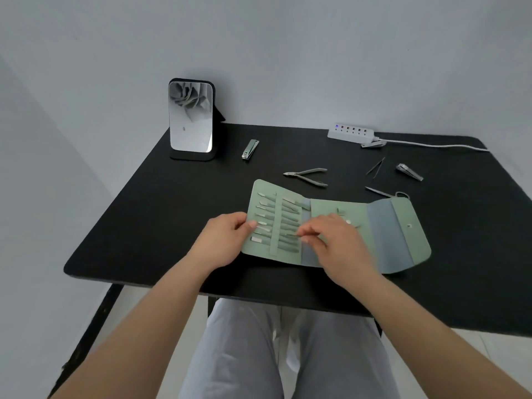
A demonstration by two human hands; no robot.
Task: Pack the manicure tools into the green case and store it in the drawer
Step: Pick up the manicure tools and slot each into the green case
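The green case (403,226) lies unfolded on the black table (144,211), with several thin tools tucked in the loops of its left panel. My left hand (227,240) pinches the case's left edge. My right hand (336,240) holds a thin metal tool (290,234) by one end, its tip at the right column of loops. Loose on the table behind the case lie a nail clipper (250,149), cuticle nippers (308,176), tweezers (375,167), a second clipper (408,171), scissors (380,192) and a third clipper (373,144).
A small standing mirror (190,118) is at the back left. A white power strip (351,133) with its cable runs along the back right edge. My lap in grey trousers shows under the table's near edge. No drawer is in view.
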